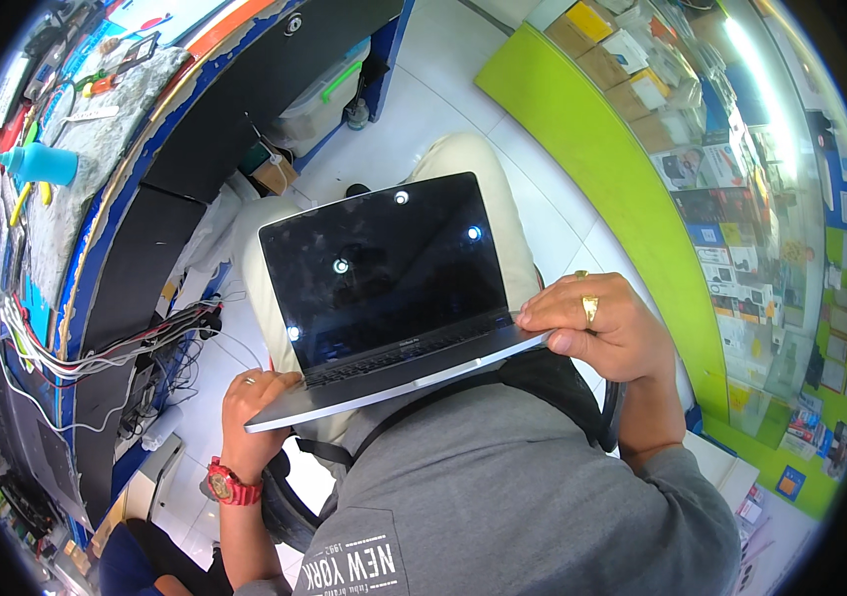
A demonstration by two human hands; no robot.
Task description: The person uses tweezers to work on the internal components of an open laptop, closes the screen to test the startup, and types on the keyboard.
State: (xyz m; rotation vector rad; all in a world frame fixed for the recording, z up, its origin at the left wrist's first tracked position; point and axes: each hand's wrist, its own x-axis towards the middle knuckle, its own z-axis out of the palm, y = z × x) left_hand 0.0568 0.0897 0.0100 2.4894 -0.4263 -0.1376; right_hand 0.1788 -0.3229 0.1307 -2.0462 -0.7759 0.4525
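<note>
Shop w/ white tile floor (443, 60), cluttered bench (126, 109) on L, glass display counter (592, 129) w/ green base panel on R. On bench, blue squeeze bottle (41, 164) sits back from near edge, yellow-handled tool (20, 204) just beside; loose cables (145, 343) cross that edge lower down. Laptop (384, 278) is open above person's beige trousers (513, 219), btwn bench & counter, screen dark w/ light reflections; can't tell if it rests on thighs. L hand (253, 402), red watch (230, 485) on wrist, grasps laptop's L edge nr front corner. R hand (607, 323), gold ring (590, 310) on, grasps its R front corner.
</note>
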